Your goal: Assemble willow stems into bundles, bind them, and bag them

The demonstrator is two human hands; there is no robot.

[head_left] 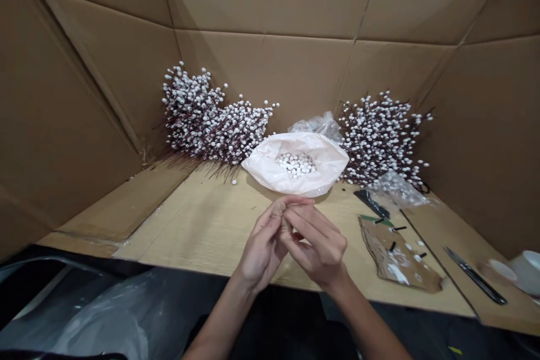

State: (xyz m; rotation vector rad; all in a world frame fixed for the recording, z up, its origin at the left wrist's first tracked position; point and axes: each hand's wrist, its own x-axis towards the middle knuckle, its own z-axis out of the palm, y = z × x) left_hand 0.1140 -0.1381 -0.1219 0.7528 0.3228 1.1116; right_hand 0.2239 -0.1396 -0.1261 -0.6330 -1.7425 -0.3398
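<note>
At the far left, a bunch of dark twigs [211, 118] studded with white beads leans against the cardboard wall [84, 95] that encloses the worktop [202, 225]. To its right, an open plastic bag [270, 171] lies on the worktop with loose white beads [296, 164] in its hollow.

Just in front of the bag, above the worktop's near edge, the two hands meet. The left hand [261, 247] is curled, its thumb and forefinger closed in a pinch. The right hand [318, 242] touches it, fingers laid across and also closed at the tips. Whatever they grip is too small to make out; it sits between the touching fingertips.

This looks like fine assembly: a small piece being worked between the fingers, with the beads near at hand. Any further move calls for a steady, light fingertip grip, and a short reach forward to the bag for another bead.

Farther right stand a second beaded bunch [382, 138], a cardboard scrap [405, 270] carrying black and white bits, a black-handled knife [475, 275] and a white cup [529, 270].
</note>
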